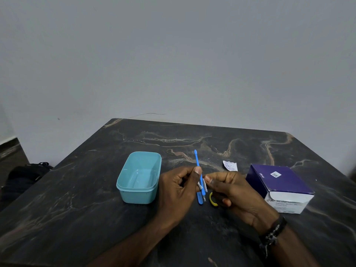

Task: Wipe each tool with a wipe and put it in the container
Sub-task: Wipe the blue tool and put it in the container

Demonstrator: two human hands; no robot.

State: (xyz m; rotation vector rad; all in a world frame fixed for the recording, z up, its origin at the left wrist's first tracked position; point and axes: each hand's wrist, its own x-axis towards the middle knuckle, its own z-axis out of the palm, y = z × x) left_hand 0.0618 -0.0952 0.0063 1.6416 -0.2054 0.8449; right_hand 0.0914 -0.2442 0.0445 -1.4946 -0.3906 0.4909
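From the head camera, the left hand (178, 189) pinches a blue tool (198, 170) upright beside the empty container (139, 195). The right hand (229, 191) grips what looks like a wipe (205, 185) against it. Best to draw the wipe along the full length, turning the tool.

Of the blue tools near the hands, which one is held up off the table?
The long thin blue tool, pinched in the left hand and pointing up and away. The other blue tool lies flat on the table beneath it.
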